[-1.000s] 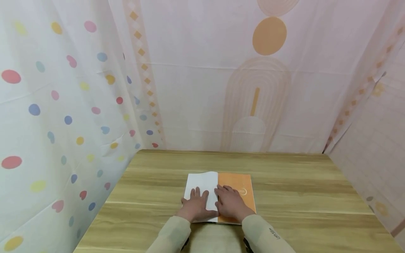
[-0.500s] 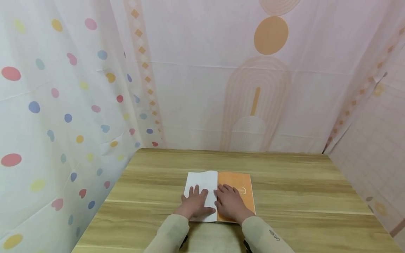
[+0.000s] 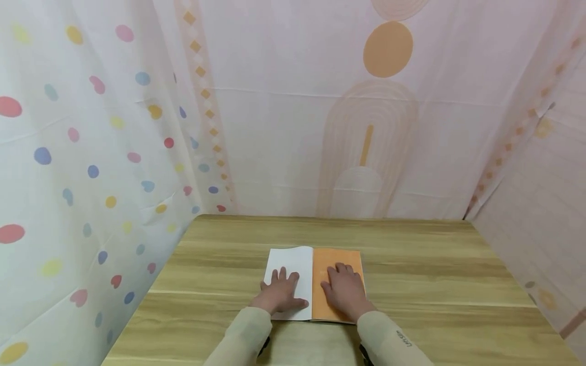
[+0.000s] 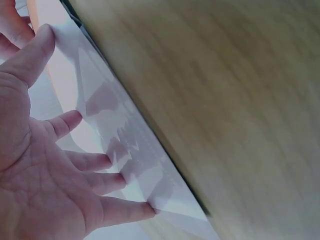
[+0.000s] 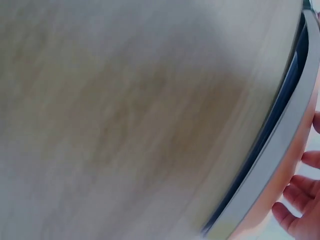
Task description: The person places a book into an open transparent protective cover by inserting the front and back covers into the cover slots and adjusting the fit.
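An open book lies flat on the table, with a blank white left page (image 3: 289,258) and an orange right page (image 3: 322,305). My left hand (image 3: 280,295) rests on the white page, fingers spread and thumb pointing toward the spine. In the left wrist view the fingertips of the left hand (image 4: 50,185) touch the glossy white page. My right hand (image 3: 344,290) lies on the orange page, toward its outer side. The right wrist view catches only part of the right hand (image 5: 305,200), beside the book's thick page edge (image 5: 280,155) and dark cover.
The wood-grain table (image 3: 426,274) extends around the book on all sides. A patterned curtain (image 3: 274,142) hangs behind its far edge, a dotted one (image 3: 110,152) on the left and a pale one (image 3: 540,223) on the right.
My right hand has slid from beside the spine rightward across the orange page, now covering its round white print. The left hand has shifted only slightly left, its thumb off the spine.
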The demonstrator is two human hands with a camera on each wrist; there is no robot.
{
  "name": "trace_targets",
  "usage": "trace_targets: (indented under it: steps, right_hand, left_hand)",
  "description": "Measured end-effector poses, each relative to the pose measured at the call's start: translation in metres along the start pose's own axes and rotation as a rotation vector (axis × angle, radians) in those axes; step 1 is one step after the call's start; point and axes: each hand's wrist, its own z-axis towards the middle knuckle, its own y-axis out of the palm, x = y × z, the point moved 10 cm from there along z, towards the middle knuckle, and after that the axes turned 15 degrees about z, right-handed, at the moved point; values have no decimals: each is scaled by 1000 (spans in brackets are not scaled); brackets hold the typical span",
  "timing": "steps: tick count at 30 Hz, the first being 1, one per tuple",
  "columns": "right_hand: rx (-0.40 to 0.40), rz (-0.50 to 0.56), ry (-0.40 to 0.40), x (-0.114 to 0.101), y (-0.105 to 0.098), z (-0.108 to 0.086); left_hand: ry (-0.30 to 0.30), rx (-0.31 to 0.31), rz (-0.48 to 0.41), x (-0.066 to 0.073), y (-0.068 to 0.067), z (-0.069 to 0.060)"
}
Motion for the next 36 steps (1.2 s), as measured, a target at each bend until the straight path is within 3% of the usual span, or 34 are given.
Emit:
trace_targets:
  steps: [7,12,26,36]
  right_hand:
    - [50,-22,118,24,-16,0]
    - [77,25,185,39,-27,-4]
    - [86,90,272,52,-38,-6]
    - [134,200,324,60,-42,-4]
  left_hand:
    - [18,7,4,2,-2,-3]
    - [18,1,-2,1,-2,-4]
    - [15,1,-6,-1,1,-1]
    - [22,0,14,0,1,0]
